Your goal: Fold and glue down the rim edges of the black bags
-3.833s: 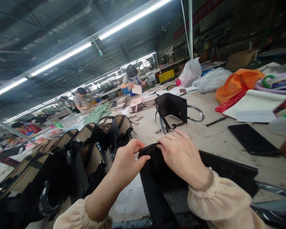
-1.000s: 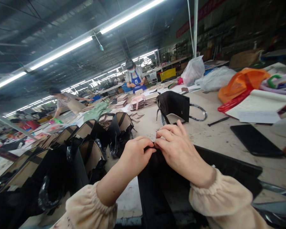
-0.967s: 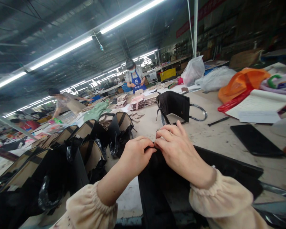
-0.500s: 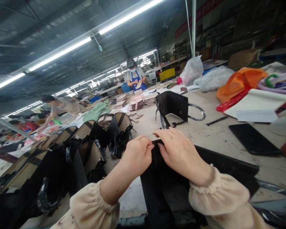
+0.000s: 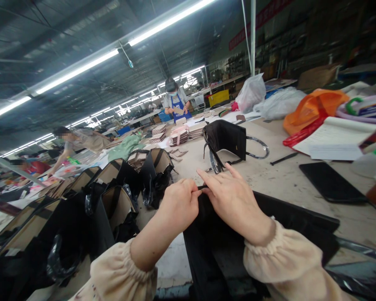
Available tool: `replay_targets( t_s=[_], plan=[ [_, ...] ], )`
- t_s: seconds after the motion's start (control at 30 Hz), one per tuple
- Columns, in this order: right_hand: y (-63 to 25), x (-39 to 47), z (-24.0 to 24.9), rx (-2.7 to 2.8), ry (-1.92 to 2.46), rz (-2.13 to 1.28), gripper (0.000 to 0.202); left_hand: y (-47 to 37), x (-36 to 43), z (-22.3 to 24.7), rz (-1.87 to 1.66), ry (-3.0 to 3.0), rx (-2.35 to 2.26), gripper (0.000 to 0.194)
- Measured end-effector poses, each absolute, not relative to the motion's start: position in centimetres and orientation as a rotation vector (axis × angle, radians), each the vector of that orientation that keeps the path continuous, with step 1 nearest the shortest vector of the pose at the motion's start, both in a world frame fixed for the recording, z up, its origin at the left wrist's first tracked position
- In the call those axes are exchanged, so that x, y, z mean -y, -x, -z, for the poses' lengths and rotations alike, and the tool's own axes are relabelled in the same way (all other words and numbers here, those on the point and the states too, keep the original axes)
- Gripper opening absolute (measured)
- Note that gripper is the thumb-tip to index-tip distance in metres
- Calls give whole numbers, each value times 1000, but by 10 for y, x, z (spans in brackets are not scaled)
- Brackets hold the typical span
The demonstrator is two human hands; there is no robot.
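Observation:
A black handbag (image 5: 296,215) lies just in front of me, its inside dark and its far corner under both hands. My left hand (image 5: 181,203) is closed, with thumb and forefinger pinching the bag's top edge at that corner. Close beside it, my right hand (image 5: 232,202) has its thumb at the same edge, near the left fingertips. Its forefinger and another finger stick out above the edge, while the other fingertips are hidden behind it. A plastic-wrapped handle (image 5: 360,247) sticks out at the bag's right side.
Another black bag (image 5: 227,140) stands ahead on the table. Several unfinished black bags (image 5: 117,205) crowd the left. A phone (image 5: 332,182), a thin black tool (image 5: 283,159), an open notebook (image 5: 335,138) and plastic bags (image 5: 280,102) lie right. A co-worker (image 5: 177,102) stands across the table.
My right hand has shifted slightly left, its thumb now closer to my left fingertips and its fingers raised more apart. My left hand keeps its pinch. The co-worker across has lifted a flat piece.

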State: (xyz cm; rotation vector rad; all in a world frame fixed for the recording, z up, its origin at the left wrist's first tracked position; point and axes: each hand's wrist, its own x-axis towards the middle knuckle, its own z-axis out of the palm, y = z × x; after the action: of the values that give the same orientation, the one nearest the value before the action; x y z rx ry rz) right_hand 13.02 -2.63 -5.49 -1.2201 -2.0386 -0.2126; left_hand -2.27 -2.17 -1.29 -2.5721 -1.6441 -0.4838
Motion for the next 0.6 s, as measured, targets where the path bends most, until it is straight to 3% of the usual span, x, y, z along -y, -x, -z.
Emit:
replay_targets(
  t_s=[0.23,0.37,0.53,0.6],
  plan=[
    [-127,26,56,2014,1224,202,48,37,21,17,764,2616,1835,5],
    [-127,28,55,2015,1232,185,46,47,19,19,807,2689,1950,27],
    [-129,28,53,2028,1233,181,43,50,20,18,661,2783,1952,10],
    [-129,27,52,2024,1221,166,35,49,20,18,712,2783,1954,13]
  ],
)
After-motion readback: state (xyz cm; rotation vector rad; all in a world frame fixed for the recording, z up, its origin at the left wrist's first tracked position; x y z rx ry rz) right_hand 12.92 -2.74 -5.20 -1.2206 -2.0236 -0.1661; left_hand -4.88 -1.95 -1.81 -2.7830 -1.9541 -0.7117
